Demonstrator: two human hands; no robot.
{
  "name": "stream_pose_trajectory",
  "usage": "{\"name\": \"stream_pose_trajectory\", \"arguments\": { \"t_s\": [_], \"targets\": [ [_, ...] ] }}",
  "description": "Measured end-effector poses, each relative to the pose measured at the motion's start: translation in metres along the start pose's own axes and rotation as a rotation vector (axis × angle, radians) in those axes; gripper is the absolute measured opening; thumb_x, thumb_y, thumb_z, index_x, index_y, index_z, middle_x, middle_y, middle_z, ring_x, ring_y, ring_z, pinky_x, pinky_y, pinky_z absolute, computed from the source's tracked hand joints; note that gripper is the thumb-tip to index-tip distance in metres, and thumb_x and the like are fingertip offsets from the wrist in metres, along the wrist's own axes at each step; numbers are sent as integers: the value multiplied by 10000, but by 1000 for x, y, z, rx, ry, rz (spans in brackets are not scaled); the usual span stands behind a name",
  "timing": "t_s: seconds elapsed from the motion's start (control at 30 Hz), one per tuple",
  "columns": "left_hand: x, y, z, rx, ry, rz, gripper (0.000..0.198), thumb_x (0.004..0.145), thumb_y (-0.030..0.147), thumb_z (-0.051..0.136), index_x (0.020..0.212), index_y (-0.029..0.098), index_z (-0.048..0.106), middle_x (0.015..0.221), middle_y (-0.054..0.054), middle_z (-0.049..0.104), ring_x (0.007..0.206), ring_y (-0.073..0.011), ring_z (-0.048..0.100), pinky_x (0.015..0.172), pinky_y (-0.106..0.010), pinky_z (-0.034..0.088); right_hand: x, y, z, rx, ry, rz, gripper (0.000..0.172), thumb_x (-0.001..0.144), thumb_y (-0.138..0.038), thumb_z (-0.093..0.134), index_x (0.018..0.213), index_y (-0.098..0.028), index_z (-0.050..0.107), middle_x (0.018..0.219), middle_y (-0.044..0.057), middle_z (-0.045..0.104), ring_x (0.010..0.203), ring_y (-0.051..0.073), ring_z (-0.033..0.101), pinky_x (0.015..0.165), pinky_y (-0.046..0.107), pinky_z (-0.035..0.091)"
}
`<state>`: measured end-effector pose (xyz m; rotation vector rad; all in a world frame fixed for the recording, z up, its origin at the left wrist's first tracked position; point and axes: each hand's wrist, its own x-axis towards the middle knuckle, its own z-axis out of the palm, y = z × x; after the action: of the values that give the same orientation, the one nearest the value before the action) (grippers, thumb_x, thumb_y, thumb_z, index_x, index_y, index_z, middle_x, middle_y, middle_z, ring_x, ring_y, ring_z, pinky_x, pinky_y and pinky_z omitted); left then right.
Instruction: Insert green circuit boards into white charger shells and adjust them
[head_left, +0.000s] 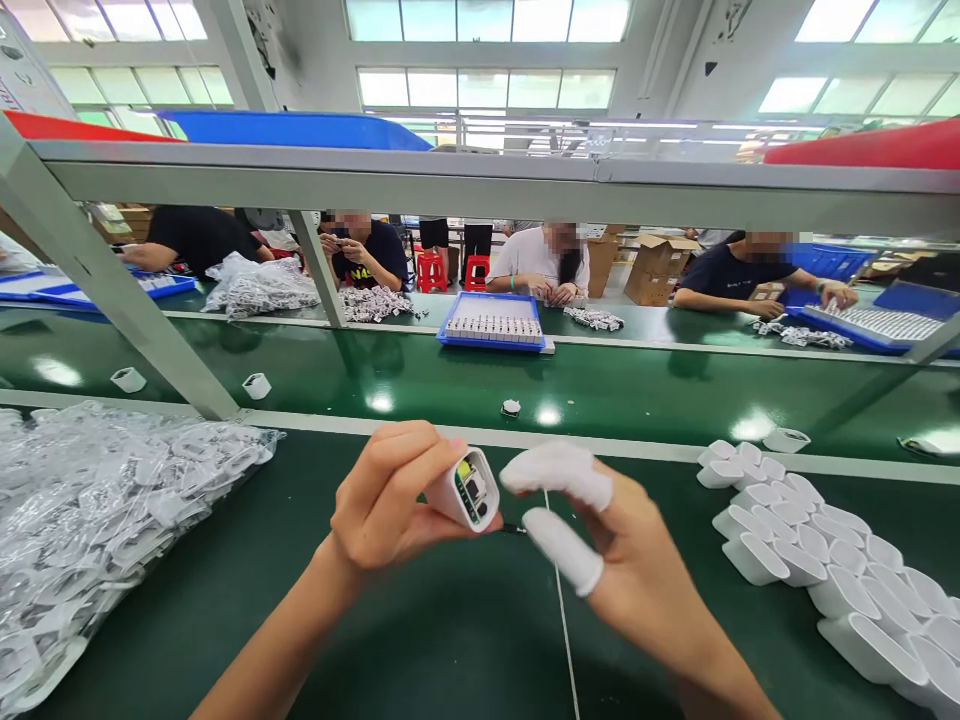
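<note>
My left hand is closed round a white plastic housing, tilted with its mouth toward the right. Inside that mouth show a circuit board with dark parts and a yellow patch. To the right, my right hand has white covers on its thumb and index finger. Those two fingertips are apart, with nothing visible held between them, close to the housing's mouth. A small dark piece with a shiny tip juts out below the housing toward the covered thumb; its kind cannot be made out.
A heap of clear-bagged white parts lies at left. Rows of white housings stand at right. Beyond them runs a green conveyor belt carrying a few loose pieces. A metal frame crosses above; several co-workers sit opposite near a blue tray.
</note>
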<state>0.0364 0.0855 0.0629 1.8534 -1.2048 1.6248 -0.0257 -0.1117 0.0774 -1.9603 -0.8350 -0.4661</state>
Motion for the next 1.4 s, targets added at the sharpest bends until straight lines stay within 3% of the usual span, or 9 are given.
{"name": "stream_pose_trajectory", "arguments": {
  "t_s": [0.13,0.33,0.43,0.5,0.6,0.67,0.9,1.17,1.4],
  "targets": [
    [4,6,1,-29,97,-42,451,772,421,789,1075,142,606,890,-38,601,779,-171,669,671,-303,624,6,5,-15,184,153,134,165,910,-136,575,986,-265,645,916,-33,664,843,122,639,792,241,515],
    [5,7,3,-32,115,-37,297,803,296,777,989,178,576,905,-9,565,771,-155,696,690,-307,656,8,3,-9,163,3,224,125,896,-155,584,937,-223,681,927,1,732,843,169,683,733,283,532],
    [5,6,2,-52,79,-41,248,837,255,739,995,176,565,929,-14,551,827,-166,704,718,-309,654,9,6,-7,110,12,140,160,890,-90,568,936,-221,648,916,0,714,835,160,672,747,283,531],
    [5,5,-1,-79,19,-32,283,838,256,738,1041,155,568,958,-39,571,890,-184,700,757,-309,644,9,11,-7,-7,42,-35,195,892,-43,550,945,-221,609,936,18,685,859,160,651,761,287,527],
    [3,3,-5,-197,-140,-42,432,840,377,723,1129,90,577,1002,-99,627,944,-190,672,806,-279,614,10,20,-6,-192,18,-288,201,918,-22,531,972,-211,571,974,60,655,879,174,611,733,294,519],
    [2,1,-6,-302,-216,-77,541,830,485,690,1152,65,581,999,-114,644,928,-177,653,811,-254,594,10,25,-4,-238,-7,-349,168,925,-41,551,962,-205,555,922,56,644,822,172,585,699,298,502],
    [4,-4,-4,-359,-178,-94,610,780,565,683,1129,72,605,929,-92,635,839,-152,622,744,-229,571,7,25,3,-224,-9,-393,157,906,-74,596,925,-213,525,759,20,591,640,158,451,541,283,370],
    [1,-3,-3,-368,-187,-96,580,806,556,663,1130,77,619,938,-80,601,830,-135,604,731,-229,563,7,28,2,-230,-58,-368,170,900,-65,553,849,-210,478,709,-11,505,626,146,407,538,266,337],
    [2,-2,-2,-369,-167,-109,587,797,558,676,1120,71,624,935,-79,594,831,-134,596,721,-226,560,10,30,8,88,-57,-252,212,841,-4,559,819,-209,513,672,-64,424,568,83,363,505,206,286]
  ]
}}
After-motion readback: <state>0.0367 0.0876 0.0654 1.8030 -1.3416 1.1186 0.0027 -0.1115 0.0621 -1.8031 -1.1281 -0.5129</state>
